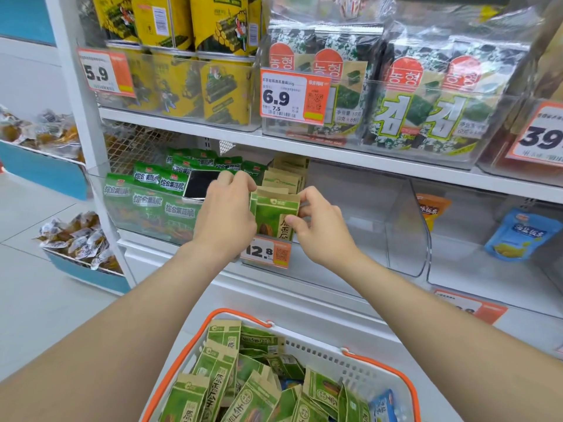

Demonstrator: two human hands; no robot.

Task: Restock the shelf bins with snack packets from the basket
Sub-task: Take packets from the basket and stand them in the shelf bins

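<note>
Head view has both hands at frame centre closed on one upright sunflower-seed packet (274, 217): the left hand (225, 211) curls over its left edge, while the right hand (320, 229) pinches its right edge between thumb and fingers. The packet's long axis is vertical and its face is toward the camera. It stands at the front of a row of like packets (286, 175) running back along the left end of the clear bin (380, 208), just above the 12.8 price tag (265, 252). The basket (393, 370) of loose packets (213, 388) lies straight below between the forearms, so I judge either hand could drop to it next.
</note>
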